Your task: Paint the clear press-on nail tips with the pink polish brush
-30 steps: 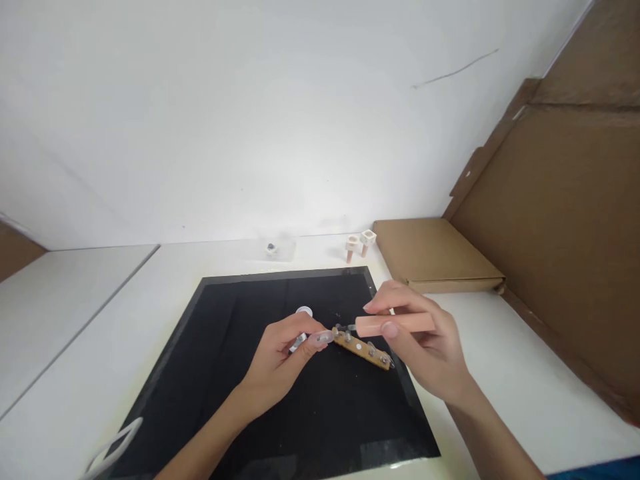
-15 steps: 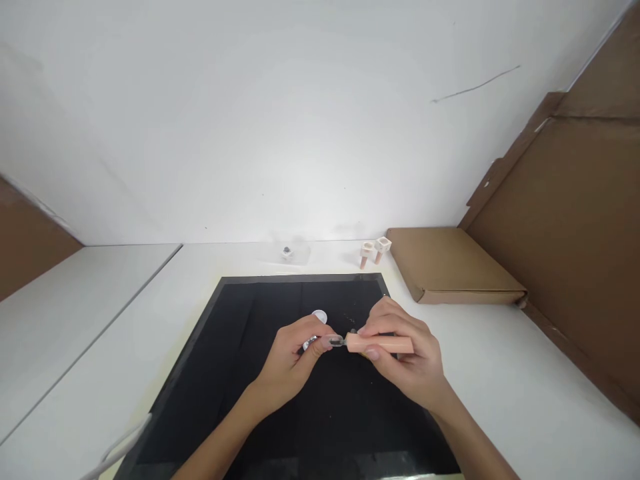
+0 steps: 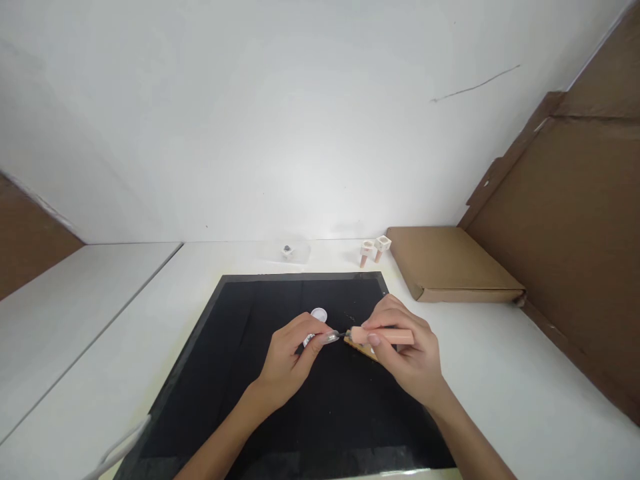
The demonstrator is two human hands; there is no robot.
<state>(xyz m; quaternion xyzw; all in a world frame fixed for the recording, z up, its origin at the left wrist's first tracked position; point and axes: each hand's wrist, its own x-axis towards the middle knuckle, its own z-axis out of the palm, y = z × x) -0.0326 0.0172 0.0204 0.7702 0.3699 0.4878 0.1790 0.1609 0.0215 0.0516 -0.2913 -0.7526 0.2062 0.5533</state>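
Observation:
My left hand pinches a small clear, rounded piece between thumb and forefinger. In my right hand is a pink square-sided stick, gripped by the fingertips and held roughly level. A thin dark stem runs between the pink stick and the clear piece. Behind my left fingers a silvery-white item shows partly; I cannot tell if it is held. A white round lid-like disc is just beyond that hand. Partly hidden under my right hand lies a flat yellowish piece.
A black mat covers the middle of the white table. Two pink-stemmed pieces with pale square heads stand at the back. A clear tray is left of them, a flat cardboard box right. A white cable sits front left.
The pink stick has shifted slightly right, away from the clear piece, so more dark stem shows. More of the yellowish piece is visible under my right hand.

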